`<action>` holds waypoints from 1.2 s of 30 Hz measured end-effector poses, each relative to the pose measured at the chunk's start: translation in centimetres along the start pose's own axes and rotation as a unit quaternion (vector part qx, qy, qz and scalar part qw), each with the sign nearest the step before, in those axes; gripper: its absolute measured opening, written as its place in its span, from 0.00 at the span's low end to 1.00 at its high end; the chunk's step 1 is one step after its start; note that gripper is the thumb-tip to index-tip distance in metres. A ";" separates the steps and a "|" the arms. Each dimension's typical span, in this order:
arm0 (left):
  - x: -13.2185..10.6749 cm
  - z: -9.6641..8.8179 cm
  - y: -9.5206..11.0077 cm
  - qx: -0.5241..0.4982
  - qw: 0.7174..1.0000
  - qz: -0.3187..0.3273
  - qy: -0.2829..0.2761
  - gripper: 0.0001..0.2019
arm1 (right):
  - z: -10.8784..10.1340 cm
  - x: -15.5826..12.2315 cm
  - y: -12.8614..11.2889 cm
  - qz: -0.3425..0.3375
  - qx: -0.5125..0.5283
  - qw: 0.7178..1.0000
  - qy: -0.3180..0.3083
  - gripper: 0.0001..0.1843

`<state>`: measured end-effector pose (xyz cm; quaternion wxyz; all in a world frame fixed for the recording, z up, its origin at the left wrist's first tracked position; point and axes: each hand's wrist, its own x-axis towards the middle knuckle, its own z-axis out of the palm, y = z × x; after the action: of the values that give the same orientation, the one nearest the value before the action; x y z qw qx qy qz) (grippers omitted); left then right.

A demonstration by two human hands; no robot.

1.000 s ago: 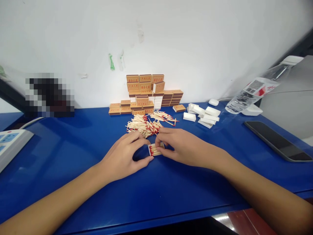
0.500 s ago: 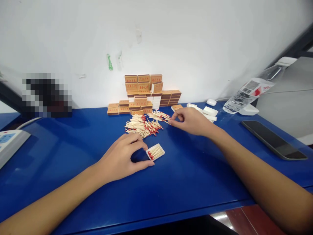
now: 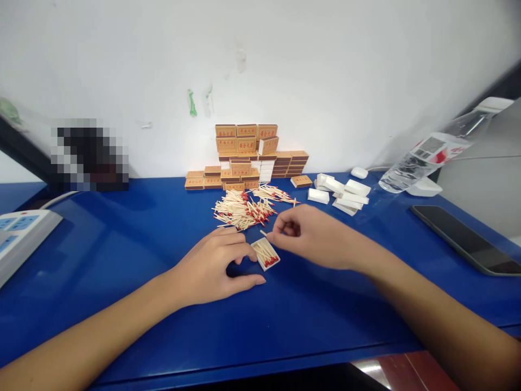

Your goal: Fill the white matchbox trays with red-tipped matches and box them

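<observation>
A small white matchbox tray (image 3: pixel 266 255) lies on the blue table, partly filled with red-tipped matches. My left hand (image 3: pixel 217 263) rests beside it with thumb and fingers apart, an index fingertip at the tray's left edge. Just above the tray's upper right corner, my right hand (image 3: pixel 303 233) pinches a matchstick (image 3: pixel 264 233) between thumb and fingers; its head is hidden. Behind both hands spreads a loose pile of matches (image 3: pixel 243 210), with a smaller heap (image 3: pixel 272 192) at its right.
Stacked matchboxes (image 3: pixel 246 145) stand against the wall. White empty trays (image 3: pixel 344 193) lie to the right, before a leaning water bottle (image 3: pixel 433 149) and near a phone (image 3: pixel 464 239). A white device with blue panels (image 3: pixel 26 233) sits at the left edge.
My right hand has come from the match heap toward the tray with a matchstick. The tray has turned, its match heads now toward the lower right. The view has shifted slightly.
</observation>
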<state>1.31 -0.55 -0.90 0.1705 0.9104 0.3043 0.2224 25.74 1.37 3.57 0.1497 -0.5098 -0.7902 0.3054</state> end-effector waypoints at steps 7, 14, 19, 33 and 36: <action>0.1 -0.1 -0.2 0.011 1.000 0.005 0.003 0.10 | 1.9 -0.4 -1.1 0.010 -0.029 0.999 -0.012 0.14; -0.1 -0.1 -0.1 0.030 0.999 -0.014 0.022 0.15 | 0.5 -0.5 -0.3 -0.033 -0.020 0.998 -0.044 0.24; 0.0 -0.2 -0.1 0.048 0.998 -0.030 0.030 0.18 | 0.1 -0.7 -0.7 -0.058 0.018 0.994 -0.094 0.20; 1.3 1.1 -0.3 0.077 0.993 -0.052 0.067 0.14 | -5.8 3.4 9.4 -0.111 -0.199 0.973 0.040 0.12; 1.1 0.6 -0.5 0.064 0.995 -0.048 0.058 0.13 | -5.1 3.9 9.6 -0.124 -0.196 0.973 0.023 0.09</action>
<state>2.13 0.41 -1.26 0.1039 0.8894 0.3708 0.2465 33.68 9.31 1.08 0.1015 -0.4344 -0.8879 0.1121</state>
